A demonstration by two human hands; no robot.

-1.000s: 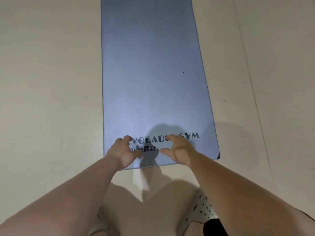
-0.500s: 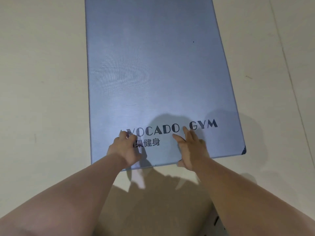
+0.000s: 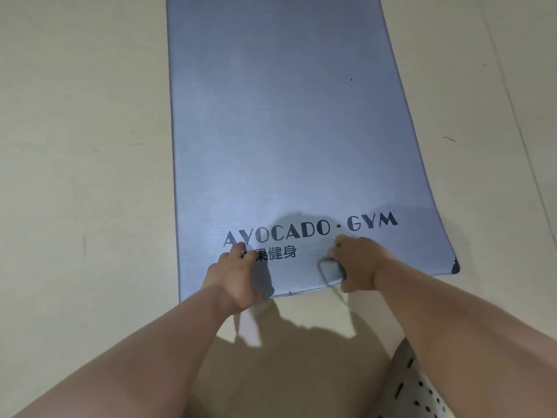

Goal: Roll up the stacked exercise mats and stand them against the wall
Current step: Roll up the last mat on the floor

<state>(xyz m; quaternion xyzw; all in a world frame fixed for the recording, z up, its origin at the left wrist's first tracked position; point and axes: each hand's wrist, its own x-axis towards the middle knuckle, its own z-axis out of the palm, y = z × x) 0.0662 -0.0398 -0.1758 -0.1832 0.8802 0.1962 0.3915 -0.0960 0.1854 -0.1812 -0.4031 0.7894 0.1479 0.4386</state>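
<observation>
The right grip [image 3: 358, 263], which lies flat on the mat [image 3: 286, 116] half a second ago with its fingers spread over the lettering [image 3: 310, 229], now holds the mat's near edge [image 3: 330, 268] with curled fingers. At this grip the near edge is lifted off the floor [image 3: 75, 176] and turned over toward the far end, forming a short curl; earlier it lies flat. The left grip [image 3: 235, 276] is drawn back toward the near edge and curls onto it, uncovering the first letter "A". The dot between the two printed words is now exposed.
</observation>
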